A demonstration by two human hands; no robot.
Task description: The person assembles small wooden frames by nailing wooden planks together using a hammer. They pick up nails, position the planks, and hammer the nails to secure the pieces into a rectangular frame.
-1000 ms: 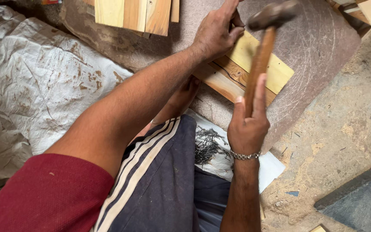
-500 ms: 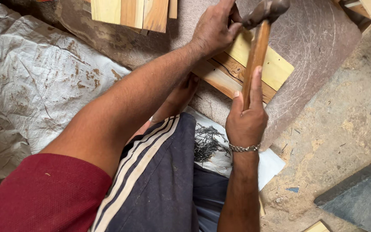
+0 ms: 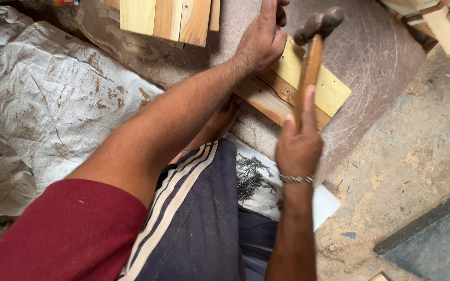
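Note:
My right hand (image 3: 299, 144) grips the wooden handle of a hammer (image 3: 311, 57), whose dark metal head is raised above the work. My left hand (image 3: 262, 39) presses down on a small assembly of wooden boards (image 3: 319, 88), pale yellow and reddish strips, lying on a round stone slab (image 3: 376, 57). My left fingers are pinched near the top edge of the boards; whatever they hold is too small to make out. A metal bracelet circles my right wrist.
A pile of dark nails (image 3: 250, 177) lies on white paper by my knee. More wooden planks (image 3: 167, 18) sit at the top, and wood offcuts (image 3: 444, 23) at the top right. A crumpled white sack (image 3: 37, 114) covers the left; dusty floor lies to the right.
The hammer head came down to the boards by my left hand half a second ago and has risen again, now tilted to the right.

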